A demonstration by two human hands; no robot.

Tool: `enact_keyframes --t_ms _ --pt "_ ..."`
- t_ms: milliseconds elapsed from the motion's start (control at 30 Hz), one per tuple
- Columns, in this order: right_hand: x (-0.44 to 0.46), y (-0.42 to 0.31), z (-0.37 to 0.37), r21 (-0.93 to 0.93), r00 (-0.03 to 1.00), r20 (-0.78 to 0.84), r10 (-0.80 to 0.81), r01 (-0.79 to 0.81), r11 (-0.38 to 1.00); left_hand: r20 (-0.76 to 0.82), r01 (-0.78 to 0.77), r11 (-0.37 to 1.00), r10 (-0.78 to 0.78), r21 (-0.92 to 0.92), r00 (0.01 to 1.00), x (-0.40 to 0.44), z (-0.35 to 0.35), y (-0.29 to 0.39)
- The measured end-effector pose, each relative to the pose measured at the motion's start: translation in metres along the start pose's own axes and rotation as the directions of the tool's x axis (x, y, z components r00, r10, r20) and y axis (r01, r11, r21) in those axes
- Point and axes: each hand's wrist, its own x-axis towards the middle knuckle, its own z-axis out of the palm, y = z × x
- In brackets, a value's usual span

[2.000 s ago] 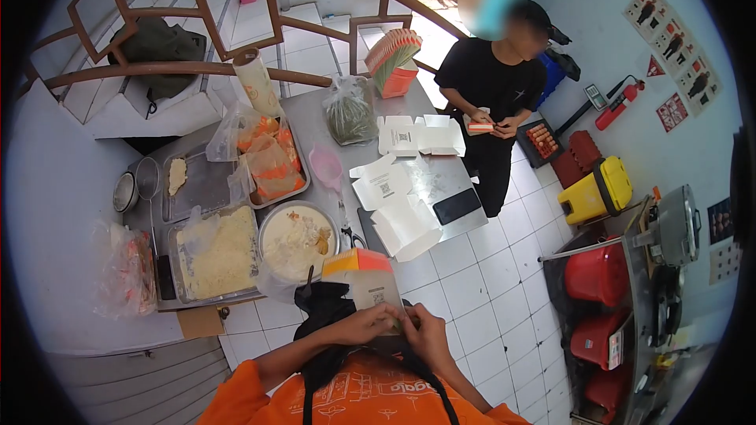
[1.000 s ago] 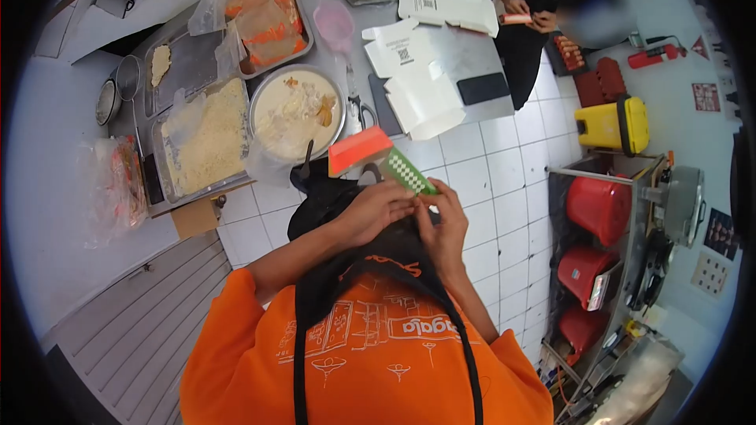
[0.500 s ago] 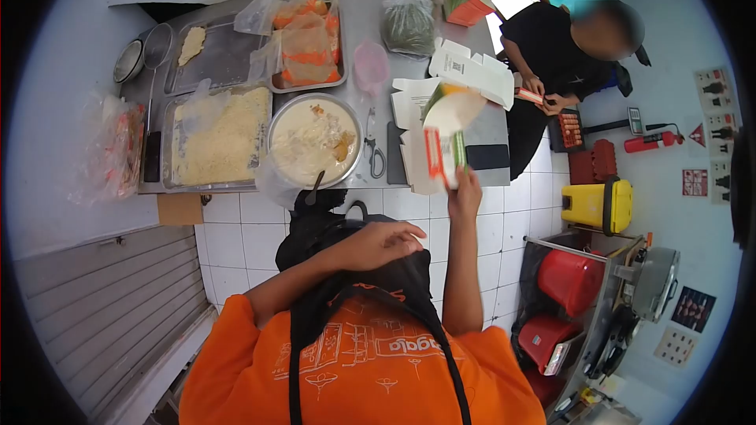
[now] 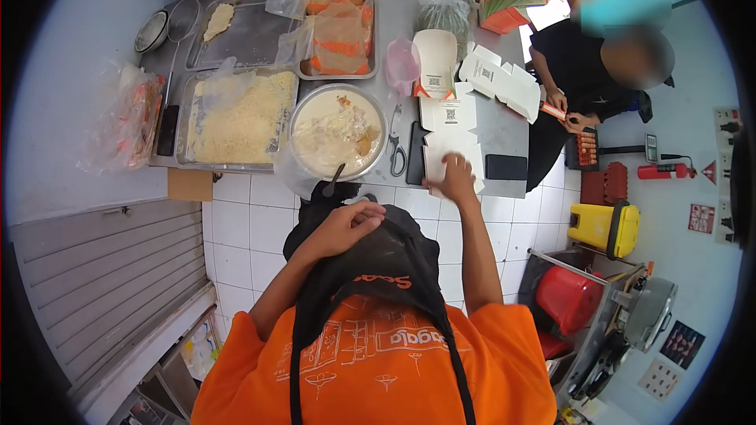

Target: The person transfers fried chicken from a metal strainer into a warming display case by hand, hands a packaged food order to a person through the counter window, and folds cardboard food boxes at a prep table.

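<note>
My right hand (image 4: 455, 179) rests on the near end of a flat white printed carton (image 4: 463, 145) at the table's front edge, fingers spread. Just beyond it stands a partly folded paper food box (image 4: 435, 51) with orange corners, open side up. My left hand (image 4: 346, 228) hovers over my black apron, fingers loosely curved and nothing visible in it. In front of that hand is a round bowl of pale batter (image 4: 319, 130) with a dark-handled utensil (image 4: 336, 177). Scissors (image 4: 398, 153) lie between the bowl and the carton.
A tray of crumbs (image 4: 236, 130) stands left, a tray of orange-printed bags (image 4: 340, 43) behind. Phones (image 4: 505, 167) flank the carton. More flat cartons (image 4: 500, 83) and stacked boxes (image 4: 508, 0) lie right. A seated person (image 4: 579, 71) holds a small red-and-white item.
My right hand has set the printed food box down farther back on the table and come down onto the flat carton. My left hand has drawn slightly left. The camera view has shifted.
</note>
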Motion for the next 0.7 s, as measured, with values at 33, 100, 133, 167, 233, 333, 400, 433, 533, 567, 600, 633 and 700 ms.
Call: enact_keyframes --t_ms 33,100,133,167,233,333,400,433,533,567,600,633,700 --pt "-0.018 0.007 0.007 -0.05 0.999 0.012 -0.048 0.048 0.998 0.01 -0.011 1.0 0.011 0.01 1.0 0.002 0.0 -0.002" --pt "-0.039 0.029 0.023 -0.141 0.991 0.038 -0.13 0.134 0.981 0.066 -0.047 0.997 0.043 0.063 0.997 0.013 0.0 -0.007" --pt "-0.034 0.049 0.036 -0.048 0.976 -0.027 -0.214 0.213 0.976 0.097 -0.06 0.995 0.051 0.086 0.994 0.017 0.002 -0.01" --pt "-0.022 0.077 0.056 0.044 0.954 -0.096 -0.284 0.289 0.956 0.138 -0.056 0.992 0.04 0.116 0.99 0.022 0.004 -0.008" --pt "-0.011 0.107 0.054 0.208 0.916 -0.115 -0.384 0.401 0.892 0.233 -0.057 0.982 0.014 0.181 0.972 0.038 0.01 -0.002" --pt "0.0 0.108 0.021 0.306 0.898 -0.022 -0.439 0.424 0.852 0.366 -0.075 0.96 -0.03 0.269 0.93 0.064 0.022 -0.002" --pt "0.016 0.111 0.012 0.363 0.909 0.118 -0.4 0.335 0.869 0.425 -0.12 0.949 -0.016 0.29 0.905 0.079 0.032 -0.01" --pt "0.022 0.11 0.009 0.389 0.904 0.192 -0.383 0.288 0.875 0.452 -0.138 0.944 -0.013 0.298 0.892 0.085 0.037 -0.015" --pt "0.029 0.098 -0.004 0.166 0.86 0.269 -0.433 0.402 0.901 0.508 -0.146 0.946 -0.023 0.29 0.861 0.097 0.049 -0.022" --pt "0.033 0.097 -0.003 0.153 0.851 0.262 -0.456 0.43 0.89 0.509 -0.135 0.95 -0.029 0.282 0.86 0.096 0.052 -0.025" --pt "0.035 0.098 -0.003 0.142 0.842 0.294 -0.453 0.43 0.892 0.508 -0.124 0.955 -0.032 0.27 0.861 0.095 0.056 -0.028" --pt "0.038 0.099 -0.003 0.129 0.831 0.326 -0.451 0.433 0.892 0.505 -0.113 0.96 -0.034 0.258 0.863 0.095 0.059 -0.031" --pt "0.045 0.098 -0.009 0.117 0.783 0.364 -0.504 0.498 0.859 0.499 -0.089 0.969 -0.04 0.232 0.866 0.089 0.061 -0.028"
